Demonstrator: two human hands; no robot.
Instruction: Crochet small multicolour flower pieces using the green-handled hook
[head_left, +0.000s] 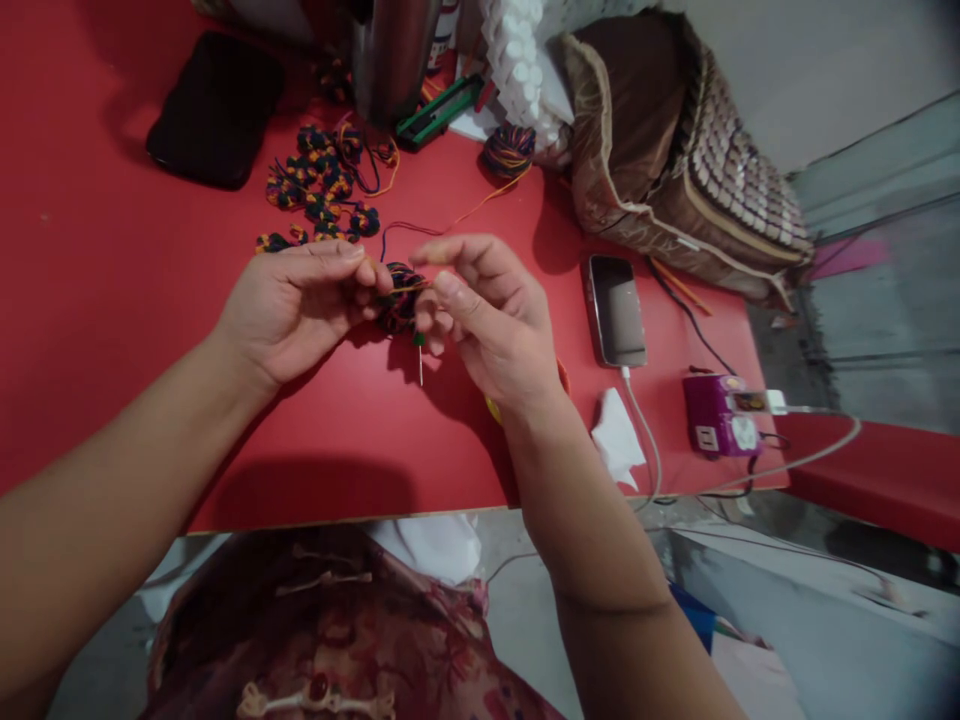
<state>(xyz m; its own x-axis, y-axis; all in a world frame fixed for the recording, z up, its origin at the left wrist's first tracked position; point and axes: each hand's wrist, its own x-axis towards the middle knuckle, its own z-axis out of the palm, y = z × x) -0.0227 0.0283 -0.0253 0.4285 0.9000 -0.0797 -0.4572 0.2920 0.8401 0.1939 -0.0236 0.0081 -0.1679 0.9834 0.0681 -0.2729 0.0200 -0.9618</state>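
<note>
My left hand (300, 305) is closed, thumb and fingertips pinching an orange strand of yarn (409, 290). The strand runs across to my right hand (491, 325), whose thumb and fingers are closed on it from the other side. Behind and below the strand, a dark multicoloured yarn bundle (396, 315) shows between the hands. Below the right fingers a thin metal tool with a green end (421, 362) points down; whether those fingers hold it I cannot tell. A yarn line leads from behind the hands up to a yarn ball (510, 150).
Knotted dark-and-orange yarn pieces (322, 185) lie beyond my left hand, near a black case (216, 110). A green cutter (439, 112) sits at the back. To the right are a charging phone (616, 310), white paper (619, 440), a purple power box (712, 415) and a brown bag (637, 130).
</note>
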